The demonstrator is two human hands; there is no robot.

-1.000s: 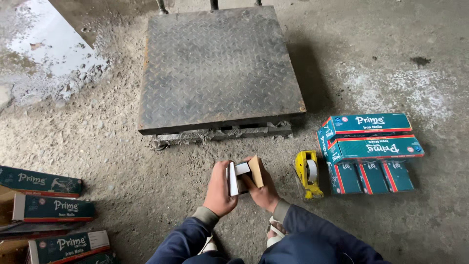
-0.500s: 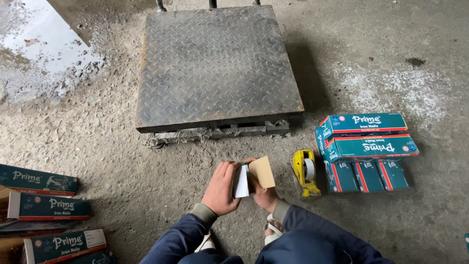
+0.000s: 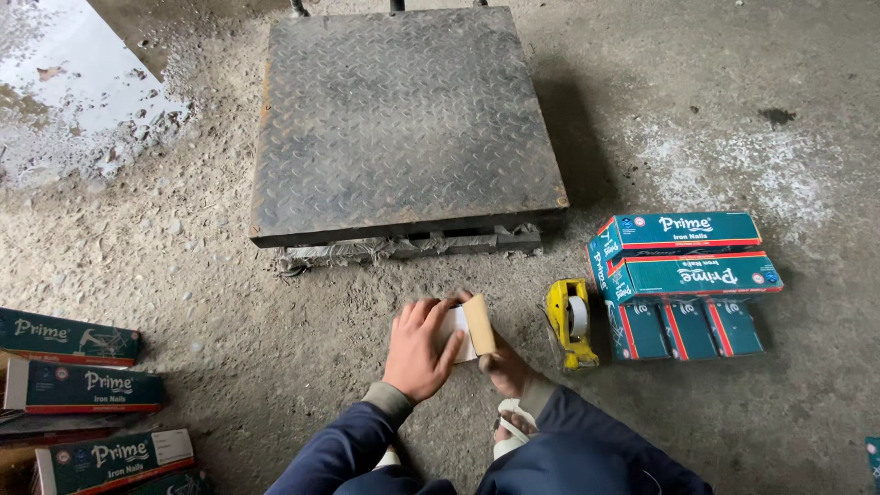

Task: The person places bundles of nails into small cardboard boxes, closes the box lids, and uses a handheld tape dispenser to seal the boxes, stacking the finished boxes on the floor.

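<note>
Looking down from my head camera, I have both hands low in front of me over the gritty concrete floor (image 3: 229,302). My left hand (image 3: 420,348) is curled around the near side of a small cardboard box (image 3: 469,328), fingers wrapped over its white face. My right hand (image 3: 502,365) grips the same box from the other side and below, thumb up along its tan flap, which stands tilted open. So both hands are closed on the box, holding it just above the ground between my knees.

Just to the right of the box lies a yellow tape dispenser (image 3: 568,321) on the floor, near my right hand but not touching it. Further right sits a stack of teal cartons (image 3: 683,275), two lying flat over three standing on end. Ahead of my hands is a steel platform scale (image 3: 399,119) with a diamond-pattern top. More teal cartons (image 3: 82,390) lie at the far left.
</note>
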